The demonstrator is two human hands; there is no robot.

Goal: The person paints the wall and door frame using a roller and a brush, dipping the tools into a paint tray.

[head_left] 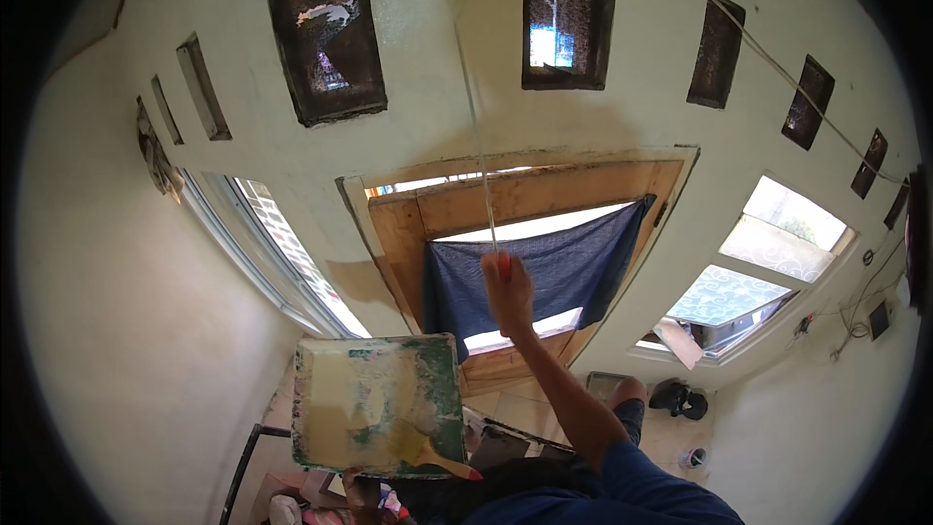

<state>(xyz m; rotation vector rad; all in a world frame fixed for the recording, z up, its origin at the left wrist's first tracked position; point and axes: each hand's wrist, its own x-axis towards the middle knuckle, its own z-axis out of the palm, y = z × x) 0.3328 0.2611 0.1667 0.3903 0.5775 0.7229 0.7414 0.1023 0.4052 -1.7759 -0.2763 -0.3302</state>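
My right hand [510, 294] is closed round the red handle [503, 262] of a long, thin pale rod [475, 117], which reaches up across the wall toward the top edge; its far end is too faint to make out. My left hand [358, 488] is at the lower edge of a green paint tray [445, 399] smeared with cream paint, apparently holding it; its fingers are mostly hidden. A paintbrush [442, 459] with a red-tipped wooden handle lies across the tray's lower right corner.
Ahead are a wooden-framed opening [408, 214] with a blue cloth [530, 282], side windows [787, 224], small wall openings [326, 34] and a loose cable [739, 24]. Below are a black metal bar [243, 472], a black bag [680, 399] and a small bucket [692, 459].
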